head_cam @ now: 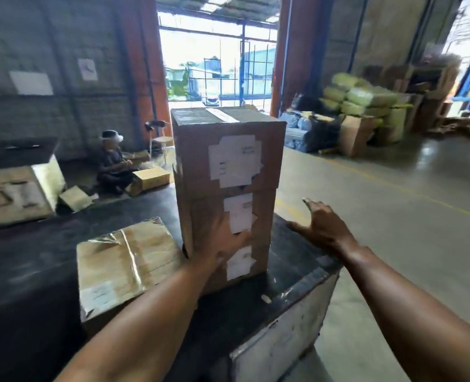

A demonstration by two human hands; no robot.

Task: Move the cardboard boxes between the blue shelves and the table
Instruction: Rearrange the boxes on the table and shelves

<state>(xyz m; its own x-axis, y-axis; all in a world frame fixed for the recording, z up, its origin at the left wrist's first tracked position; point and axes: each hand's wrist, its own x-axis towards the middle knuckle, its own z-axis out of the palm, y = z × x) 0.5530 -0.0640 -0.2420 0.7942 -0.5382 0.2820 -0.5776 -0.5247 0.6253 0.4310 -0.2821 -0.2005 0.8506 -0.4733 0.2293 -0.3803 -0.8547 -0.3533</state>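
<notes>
A stack of three brown cardboard boxes (228, 172) with white labels stands on the black-topped table (297, 260), near its right corner. My left hand (222, 244) lies flat against the near face of the stack, over the two lower boxes, fingers straight. My right hand (319, 224) hovers open to the right of the stack, fingers spread, a short gap from the boxes. A flatter cardboard box (126, 266) with shiny tape lies on the table to the left of the stack.
A person (112, 166) sits on the floor beyond the table among small boxes. A large box (13, 194) stands at the left. Green sacks and cartons (366, 106) are piled at the back right. Concrete floor stretches to the right.
</notes>
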